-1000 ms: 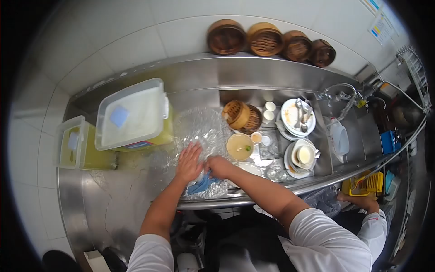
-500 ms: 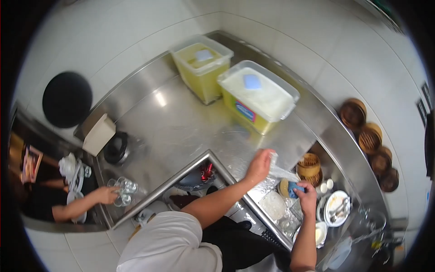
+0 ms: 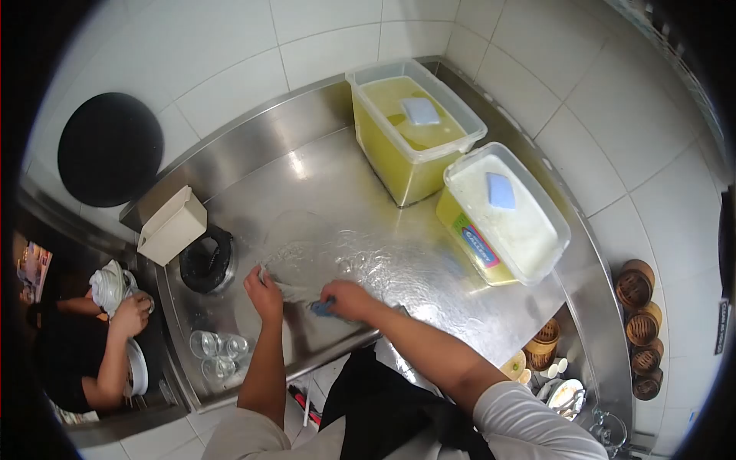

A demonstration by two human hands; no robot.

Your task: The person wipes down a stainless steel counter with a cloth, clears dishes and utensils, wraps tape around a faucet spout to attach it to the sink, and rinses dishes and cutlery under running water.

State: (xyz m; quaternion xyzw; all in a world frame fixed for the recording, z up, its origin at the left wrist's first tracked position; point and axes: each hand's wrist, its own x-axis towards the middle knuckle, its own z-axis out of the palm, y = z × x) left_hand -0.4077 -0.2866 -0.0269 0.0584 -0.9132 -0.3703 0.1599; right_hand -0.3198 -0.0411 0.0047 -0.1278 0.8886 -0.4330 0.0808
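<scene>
Over the steel counter [image 3: 253, 201], my left hand [image 3: 264, 294] has its fingers closed at the edge of a clear, see-through object [image 3: 297, 293] whose kind I cannot make out. My right hand [image 3: 349, 299] grips a blue sponge [image 3: 322, 307] close to the right side of that object. Both hands are low near the counter's front edge. Wet streaks and suds spread on the steel around them. Several glasses [image 3: 218, 354] stand to the left of my left forearm.
Two large clear tubs [image 3: 383, 138] [image 3: 502, 215] of yellowish liquid stand at the back right. A beige bin [image 3: 173, 225] and a black ring [image 3: 207, 259] sit left. Bamboo steamers [image 3: 642, 326] and dirty dishes [image 3: 567, 399] are right. Another person's hand [image 3: 134, 314] holds white dishes [image 3: 112, 287].
Both my hands have moved left, from above the dirty dishes to the counter, with the sponge still in my right. The other person's hand has left the glasses and now holds white dishes.
</scene>
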